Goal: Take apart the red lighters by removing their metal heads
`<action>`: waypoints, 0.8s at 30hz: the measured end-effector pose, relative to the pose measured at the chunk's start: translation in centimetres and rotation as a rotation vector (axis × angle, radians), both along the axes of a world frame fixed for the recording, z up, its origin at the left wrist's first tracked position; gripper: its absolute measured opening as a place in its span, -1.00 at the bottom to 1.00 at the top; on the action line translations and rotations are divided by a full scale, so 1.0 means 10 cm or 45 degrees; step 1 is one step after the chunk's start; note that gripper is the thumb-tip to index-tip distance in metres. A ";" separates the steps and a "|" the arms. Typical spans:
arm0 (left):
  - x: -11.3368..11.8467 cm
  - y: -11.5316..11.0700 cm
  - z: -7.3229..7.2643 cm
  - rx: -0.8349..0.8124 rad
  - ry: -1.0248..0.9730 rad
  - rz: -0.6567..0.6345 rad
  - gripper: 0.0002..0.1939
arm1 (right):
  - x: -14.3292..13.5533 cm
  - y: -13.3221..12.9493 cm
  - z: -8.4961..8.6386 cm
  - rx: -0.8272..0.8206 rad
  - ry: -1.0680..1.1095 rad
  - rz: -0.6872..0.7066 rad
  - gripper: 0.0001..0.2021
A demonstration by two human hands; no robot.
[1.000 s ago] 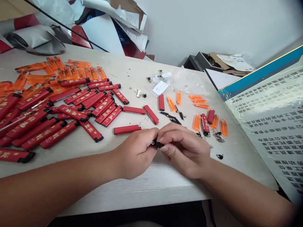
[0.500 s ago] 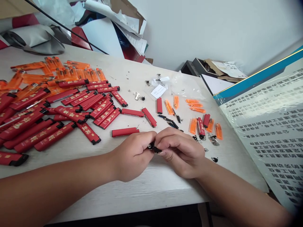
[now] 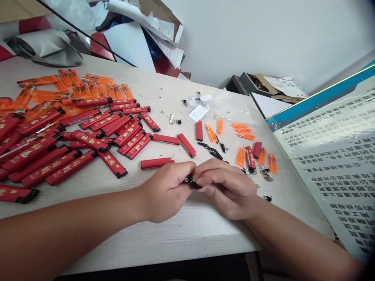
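Observation:
My left hand (image 3: 165, 193) is closed around what looks like a lighter (image 3: 188, 180); only its black end with a small round metal fitting shows, and the body is hidden in my fist. My right hand (image 3: 230, 191) pinches a small black part (image 3: 196, 186) against that end, between thumb and fingers. Just beyond my hands lie a red lighter body (image 3: 156, 163) without a top and several thin black pieces (image 3: 211, 149). Another bare red body (image 3: 186, 145) rests a little farther off.
Many red lighters (image 3: 72, 168) are heaped at the left, with orange lighters (image 3: 102, 90) behind them. Orange bodies (image 3: 246, 136) and metal bits (image 3: 266, 173) lie at the right. A plastic bag (image 3: 233, 109) is at the back. A printed board (image 3: 328, 164) leans along the right side.
The whole view has shifted slightly, so everything sits a little farther right. My hands keep the same grip, with no clear movement of the parts.

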State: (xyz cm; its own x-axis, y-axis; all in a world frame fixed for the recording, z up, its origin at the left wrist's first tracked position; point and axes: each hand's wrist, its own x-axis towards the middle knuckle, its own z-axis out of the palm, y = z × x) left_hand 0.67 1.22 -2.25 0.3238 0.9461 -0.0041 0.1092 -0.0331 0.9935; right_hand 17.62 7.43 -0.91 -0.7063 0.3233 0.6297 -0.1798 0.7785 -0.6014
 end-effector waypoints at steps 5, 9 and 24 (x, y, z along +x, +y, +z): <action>0.00 0.01 0.00 -0.043 -0.002 0.007 -0.89 | -0.01 0.01 0.00 0.039 -0.003 -0.009 -0.86; -0.01 0.01 0.00 -0.042 0.010 0.008 -0.90 | 0.00 0.01 0.00 0.041 -0.010 -0.014 -0.88; -0.03 0.01 -0.03 -0.009 -0.044 -0.012 -0.90 | -0.03 -0.01 -0.03 0.019 0.044 -0.050 -0.87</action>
State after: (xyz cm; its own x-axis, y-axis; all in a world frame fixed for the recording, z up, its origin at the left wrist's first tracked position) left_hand 0.34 1.34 -2.52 0.3331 0.9429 0.0003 0.0742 -0.0266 0.9969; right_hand 17.36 7.29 -1.22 -0.6709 0.3407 0.6587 -0.1697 0.7941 -0.5836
